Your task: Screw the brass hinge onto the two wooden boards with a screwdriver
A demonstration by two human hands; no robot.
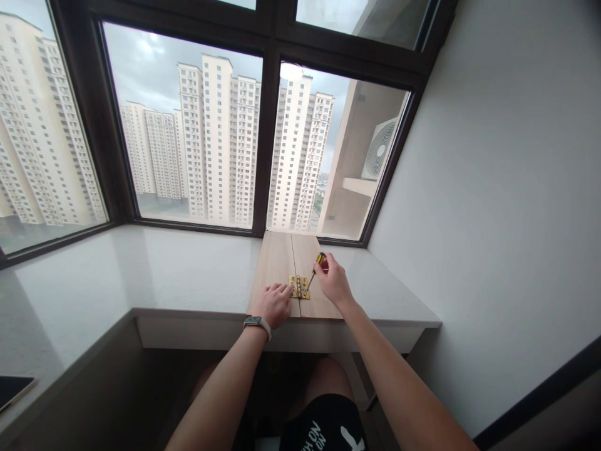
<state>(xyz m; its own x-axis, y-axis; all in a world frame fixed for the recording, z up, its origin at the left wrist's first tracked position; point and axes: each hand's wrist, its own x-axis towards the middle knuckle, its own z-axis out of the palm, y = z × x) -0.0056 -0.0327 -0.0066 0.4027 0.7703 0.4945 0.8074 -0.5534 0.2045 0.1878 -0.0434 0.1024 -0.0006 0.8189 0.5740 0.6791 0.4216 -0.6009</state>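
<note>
Two pale wooden boards (277,257) lie side by side on the windowsill counter, with a narrow seam between them. A brass-coloured hinge (299,287) spans the seam near their front end. My right hand (333,275) is closed around the yellow and black handle of a screwdriver (320,259), which leans with its tip down at the hinge's right leaf. Whether the tip sits in a screw is too small to tell. My left hand (273,304) rests on the left board, fingers stretched out, fingertips touching the hinge's left edge.
The white counter (188,269) runs along the window and turns toward me at the left, where a dark flat device (16,389) lies. A white wall (493,156) rises at the right. My legs are under the counter's front edge.
</note>
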